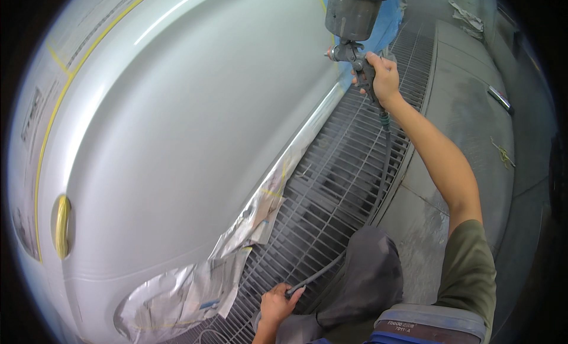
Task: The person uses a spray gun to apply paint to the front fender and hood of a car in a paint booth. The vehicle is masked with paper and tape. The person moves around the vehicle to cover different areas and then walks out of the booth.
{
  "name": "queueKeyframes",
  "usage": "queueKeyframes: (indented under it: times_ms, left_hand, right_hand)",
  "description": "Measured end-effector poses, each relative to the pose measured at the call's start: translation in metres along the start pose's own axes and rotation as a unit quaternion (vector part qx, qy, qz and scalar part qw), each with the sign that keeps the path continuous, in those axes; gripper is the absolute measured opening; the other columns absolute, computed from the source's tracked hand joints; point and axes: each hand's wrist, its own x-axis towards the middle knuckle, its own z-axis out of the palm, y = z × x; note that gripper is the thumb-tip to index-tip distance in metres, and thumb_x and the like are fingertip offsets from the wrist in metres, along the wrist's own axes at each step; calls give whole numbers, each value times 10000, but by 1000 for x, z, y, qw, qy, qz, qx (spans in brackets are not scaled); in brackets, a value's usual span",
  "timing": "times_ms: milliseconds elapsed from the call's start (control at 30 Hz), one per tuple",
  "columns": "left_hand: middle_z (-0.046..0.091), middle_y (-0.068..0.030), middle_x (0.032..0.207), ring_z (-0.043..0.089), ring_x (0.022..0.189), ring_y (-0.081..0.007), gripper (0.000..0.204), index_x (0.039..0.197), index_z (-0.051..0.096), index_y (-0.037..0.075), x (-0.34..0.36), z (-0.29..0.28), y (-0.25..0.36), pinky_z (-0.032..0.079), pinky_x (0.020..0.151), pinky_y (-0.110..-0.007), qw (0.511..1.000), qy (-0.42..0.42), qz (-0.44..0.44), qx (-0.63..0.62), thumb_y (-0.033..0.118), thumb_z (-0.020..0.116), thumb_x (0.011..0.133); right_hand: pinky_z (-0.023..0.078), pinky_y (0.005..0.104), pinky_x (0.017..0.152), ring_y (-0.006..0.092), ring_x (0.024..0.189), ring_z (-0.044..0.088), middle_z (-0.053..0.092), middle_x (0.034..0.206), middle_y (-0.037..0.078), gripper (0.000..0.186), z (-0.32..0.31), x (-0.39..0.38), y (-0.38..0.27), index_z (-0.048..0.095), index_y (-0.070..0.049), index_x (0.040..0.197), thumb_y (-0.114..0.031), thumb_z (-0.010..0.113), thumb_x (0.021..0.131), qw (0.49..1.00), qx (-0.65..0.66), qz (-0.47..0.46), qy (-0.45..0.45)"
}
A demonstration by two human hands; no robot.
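Gravity-feed spray gun (pixel 348 52) at upper right, in right hand (pixel 383 78); nozzle points left, toward pale vehicle panel (pixel 177 137); grip slants downward. Right fingers wrap the grip; trigger pull too small to judge. Left hand (pixel 278 305), farther off, curls round air hose (pixel 319 274). Count: one gun, one cup (pixel 352 15), one yellow-taped handle (pixel 62 227), two hands.

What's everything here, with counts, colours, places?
Vehicle: one, silvery, left
Handle: one, yellow, left
Tape: several, yellow, left
Masking sheets: several, silvery, lower left
Sheeting: one, blue, top
Spray gun: one, grey, top
Hose: at least one, grey, below gun
Grating: one, grey, centre
Cylinder: one, silvery, right
Scrap: one, yellowish, right
Crumpled sheet: one, whitish, upper right
Unclear item: one, grey, bottom
Trousers: one pair, grey, bottom
Sleeve: one, olive, right
Right hand: one, on gun
Left hand: one, on hose
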Motion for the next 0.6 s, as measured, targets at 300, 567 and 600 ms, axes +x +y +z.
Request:
queueKeyframes:
  times_ms: [300,567,600]
  left_hand:
    - [701,-172,749,694,677,-365,401,829,692,21,42,14,30,550,602,-425,997,49,28,-46,401,818,807]
    - [697,-179,768,691,698,-371,408,843,686,9,24,7,24,547,607,-430,996,75,2,-40,390,825,803]
    - [696,-179,770,690,699,-372,406,845,685,8,19,4,20,546,605,-432,996,80,-4,-37,387,824,805]
  right_hand:
    - [487,284,394,155,582,680,707,750,98,394,-84,110,14,695,-5,861,-368,589,972,985,-80,-33,152]
    - [478,335,460,182,575,678,680,691,101,421,-63,139,27,718,-15,831,-408,615,943,905,-293,-73,300]
    - [475,342,466,185,571,675,672,675,101,425,-50,134,26,719,-17,832,-414,614,942,889,-324,-60,317]
